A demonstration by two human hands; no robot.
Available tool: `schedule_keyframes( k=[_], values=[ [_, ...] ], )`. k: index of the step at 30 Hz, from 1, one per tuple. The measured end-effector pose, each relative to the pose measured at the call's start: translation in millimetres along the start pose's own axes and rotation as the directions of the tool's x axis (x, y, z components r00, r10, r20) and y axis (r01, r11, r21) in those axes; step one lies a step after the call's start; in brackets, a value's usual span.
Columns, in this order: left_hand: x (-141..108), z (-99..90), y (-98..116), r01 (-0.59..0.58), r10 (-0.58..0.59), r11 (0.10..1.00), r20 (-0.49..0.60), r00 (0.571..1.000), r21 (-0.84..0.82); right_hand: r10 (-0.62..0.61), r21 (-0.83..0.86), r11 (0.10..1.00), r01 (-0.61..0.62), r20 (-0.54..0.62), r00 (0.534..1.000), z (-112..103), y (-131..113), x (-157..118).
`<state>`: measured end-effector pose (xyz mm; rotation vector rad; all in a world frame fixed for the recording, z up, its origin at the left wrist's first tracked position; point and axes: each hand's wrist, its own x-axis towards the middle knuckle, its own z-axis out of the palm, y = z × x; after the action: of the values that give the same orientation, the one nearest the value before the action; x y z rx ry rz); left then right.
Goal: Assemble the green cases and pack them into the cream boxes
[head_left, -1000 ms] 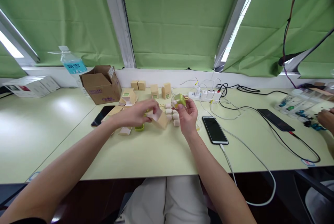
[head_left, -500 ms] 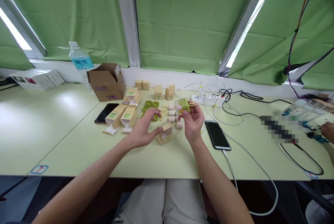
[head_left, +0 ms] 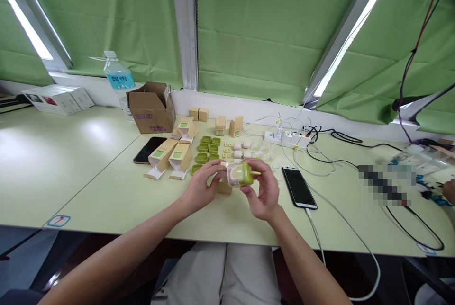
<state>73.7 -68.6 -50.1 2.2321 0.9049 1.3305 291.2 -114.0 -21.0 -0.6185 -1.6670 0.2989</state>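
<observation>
Careful, the little cup could slip!

The right hand is closed on the little cup near its green end, with thumb below and fingers above. The cup lies on its side in the air, between the two hands, and its yellow loop points into the right hand. The left hand has bent fingers right beside the cup's clear end. I can't tell if they touch it.

The clear part looks smooth, so it may slide if the right hand lets go too soon. If the fingers squeeze hard or twist, the green end might pop off. The loop could snag on a finger too.

Just under the hands is a paper box. It looks light, so a bump from the left thumb could tip it over. Past the left fingers sit green caps, and past the right fingers are clear cups. A quick reach could knock them around. A phone lies to the right of the right hand, where an elbow swinging out might push it.
</observation>
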Motion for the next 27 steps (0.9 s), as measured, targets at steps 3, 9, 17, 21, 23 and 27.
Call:
schedule_keyframes(
  k=[3,9,17,21,23,27],
  values=[
    [-0.3,0.3,-1.2,0.04,-0.035,0.995,0.047,0.998,-0.094,-0.027,-0.099,0.994,0.042,0.149,0.988,5.1,2.7,-1.3],
    [-5.2,2.3,-7.4,0.118,-0.114,0.969,0.028,0.993,-0.215,0.038,-0.282,0.959,0.04,0.266,0.963,9.6,17.5,-2.4],
    [-12.1,-0.4,-8.9,0.262,-0.251,0.895,0.077,0.965,-0.36,0.179,-0.627,0.778,0.042,0.284,0.942,9.5,0.6,-6.0],
    [-13.9,-0.8,-7.9,0.215,-0.2,0.918,0.081,0.976,-0.334,0.275,-0.722,0.688,0.07,0.35,0.895,15.9,-8.4,-5.3],
    [-14.6,-0.1,-7.8,0.193,-0.179,0.924,0.072,0.981,-0.33,0.306,-0.74,0.668,0.079,0.37,0.877,18.9,-9.6,-6.4],
    [-15.2,-0.1,-6.0,0.214,-0.202,0.918,0.072,0.977,-0.334,0.305,-0.749,0.656,0.098,0.381,0.873,22.3,-9.2,-10.0]
  ],
)
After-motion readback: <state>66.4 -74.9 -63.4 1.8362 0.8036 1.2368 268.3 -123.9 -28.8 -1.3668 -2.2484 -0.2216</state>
